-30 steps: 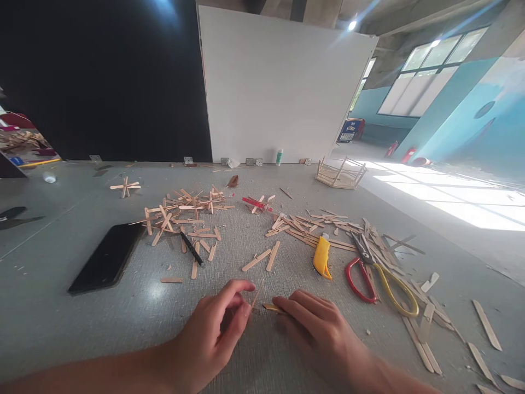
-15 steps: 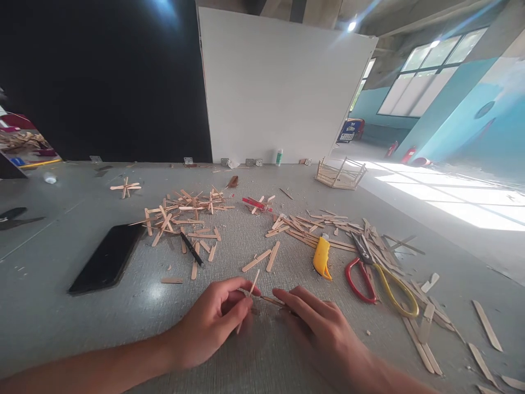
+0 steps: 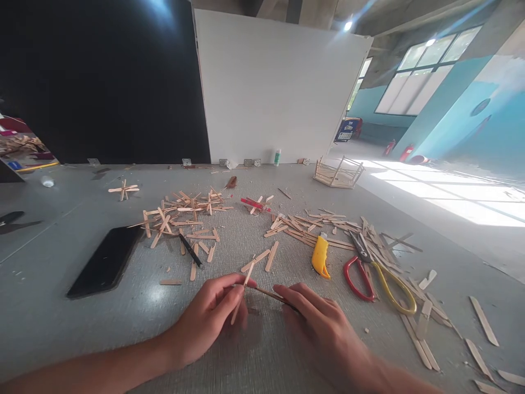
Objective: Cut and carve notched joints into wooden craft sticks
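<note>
Low over the front of the grey table, my left hand point(image 3: 207, 320) pinches a thin wooden craft stick point(image 3: 248, 274) between thumb and fingers, tilted on its edge. My right hand point(image 3: 324, 323) is closed on a second craft stick point(image 3: 267, 293), which points left. The far end of that stick meets my left fingertips beside the first stick; whether the two sticks touch I cannot tell. Just beyond my hands lie two loose craft sticks point(image 3: 271, 256). A yellow utility knife point(image 3: 320, 257) and scissors point(image 3: 361, 258) with red and yellow handles rest beyond my right hand.
A black phone point(image 3: 104, 262) and a black pen point(image 3: 190, 250) lie at left. Piled sticks point(image 3: 197, 203) and a star-shaped stick piece point(image 3: 123, 190) are farther back. A stick-built frame point(image 3: 338, 174) and a glue tube point(image 3: 277, 157) stand near the white panel point(image 3: 279, 87).
The stick in my right hand now shows more of its length and reaches my left fingertips. My left hand and its stick have shifted slightly left.
</note>
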Demonstrator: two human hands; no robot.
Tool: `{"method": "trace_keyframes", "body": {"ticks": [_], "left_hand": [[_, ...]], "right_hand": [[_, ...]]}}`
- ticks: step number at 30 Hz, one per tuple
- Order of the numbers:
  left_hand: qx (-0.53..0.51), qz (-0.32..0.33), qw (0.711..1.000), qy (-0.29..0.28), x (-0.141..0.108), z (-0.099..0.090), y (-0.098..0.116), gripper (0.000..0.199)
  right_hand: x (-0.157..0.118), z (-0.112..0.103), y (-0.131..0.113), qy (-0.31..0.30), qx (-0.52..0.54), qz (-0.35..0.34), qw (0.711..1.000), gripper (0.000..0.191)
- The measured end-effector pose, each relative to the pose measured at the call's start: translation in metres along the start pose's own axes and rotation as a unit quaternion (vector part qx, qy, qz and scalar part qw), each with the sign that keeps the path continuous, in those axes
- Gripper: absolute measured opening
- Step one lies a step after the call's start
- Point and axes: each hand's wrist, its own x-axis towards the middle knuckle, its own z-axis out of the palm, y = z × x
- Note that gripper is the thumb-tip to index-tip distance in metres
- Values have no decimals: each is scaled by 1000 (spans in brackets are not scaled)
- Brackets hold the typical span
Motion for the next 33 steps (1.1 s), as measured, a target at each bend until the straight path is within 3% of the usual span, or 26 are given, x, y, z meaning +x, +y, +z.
{"method": "trace_keyframes", "body": {"ticks": [4,13,25,33], "left_hand": [[-17,14,999,-26,-1,0,1,48],[-36,-1,999,-28,2,-4,-6,40],[-58,-10,998,12,1,-1,-5,41],[-4,7,1000,11,2,-2,-6,37]], "right_hand": [[1,3,2,4,10,-2,1000,30],[2,-1,0,-4,14,7,1000,28],[2,4,4,11,14,-5,1000,27],[3,1,1,13,10,-12,1000,26]]}}
